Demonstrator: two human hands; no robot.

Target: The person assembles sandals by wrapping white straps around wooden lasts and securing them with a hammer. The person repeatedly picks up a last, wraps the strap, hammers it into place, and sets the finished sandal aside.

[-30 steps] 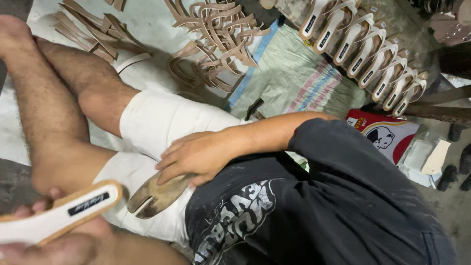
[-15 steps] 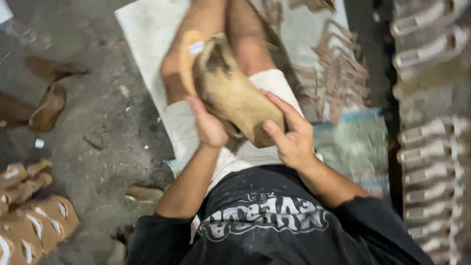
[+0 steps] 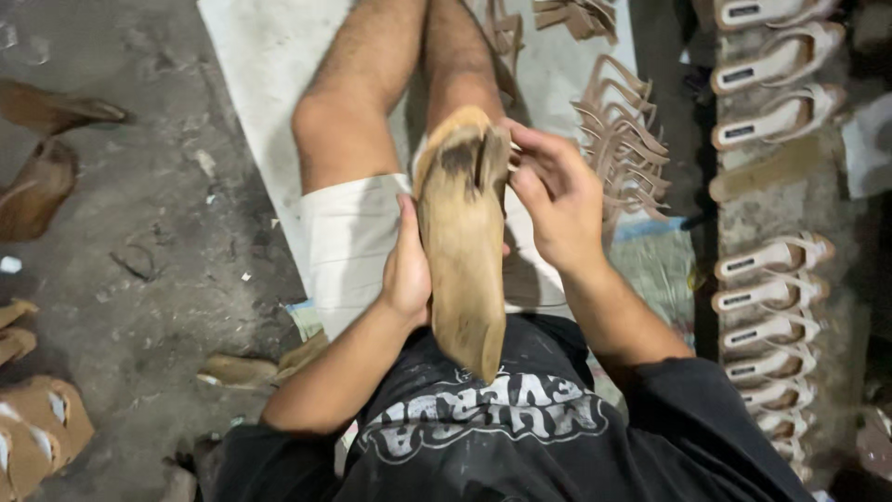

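A tan wooden shoe form (image 3: 460,242) with a sole upward stands over my lap, its toe end pointing away from me. My left hand (image 3: 406,270) grips its left side near the middle. My right hand (image 3: 548,195) pinches the top right edge near the toe, fingers curled on a strap or sole edge there. My bare legs and white shorts (image 3: 348,242) lie beneath it on a pale sheet (image 3: 251,84).
A pile of tan sandal straps (image 3: 623,139) lies to the right of my knee. Rows of finished white-and-tan sandals (image 3: 771,270) line the far right. Brown soles (image 3: 42,177) and stacked pieces (image 3: 37,432) rest on the grey floor at left.
The view has swung from the right side to straight over my lap. The shoe form is now turned upright lengthwise, and my right hand has shifted up to its toe edge.
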